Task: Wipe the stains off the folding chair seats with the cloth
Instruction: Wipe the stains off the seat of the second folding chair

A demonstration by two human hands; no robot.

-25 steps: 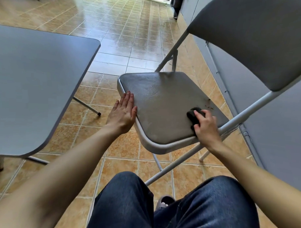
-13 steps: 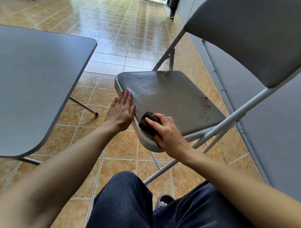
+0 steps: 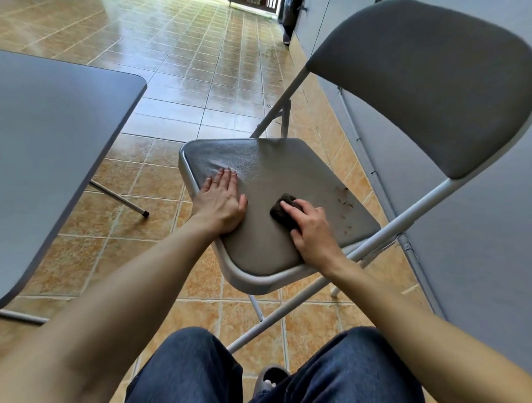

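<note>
- Tiled floor [image 3: 178, 86]: glossy tan tiles, run far up the frame; everything else is stood on it.
- Grey table [image 3: 43, 151]: seen at left, well apart from the chair; one leg [image 3: 120, 197] is planted on the tiles between the two. Not involved in the wipe.
- Folding chair [image 3: 420, 77]: opened out at right, backrest padded in grey, pale metal frame [image 3: 409, 211] crossed under the seat.
- Seat [image 3: 277, 177]: dark grey vinyl, tilted slightly toward the near edge. Judged to be braced so it is not flipped or shifted under wiping pressure.
- Left hand [image 3: 221, 201]: laid flat on the seat's left edge, fingers together and extended, palm pressed down. Nothing is gripped; it is judged to serve as the steadying hand.
- Right hand [image 3: 310, 230]: pressed on the seat right of centre, fingers curled over and clamping the cloth against the vinyl.
- Cloth [image 3: 281, 206]: small dark wad, held under the right fingertips, touching the seat, near but left of the stains.
- Stains [image 3: 344, 201]: brownish specks clustered by the seat's right edge, not yet covered by the cloth. The wipe is judged unfinished; a stroke to the right is called for next.
- Containers: none in view.
</note>
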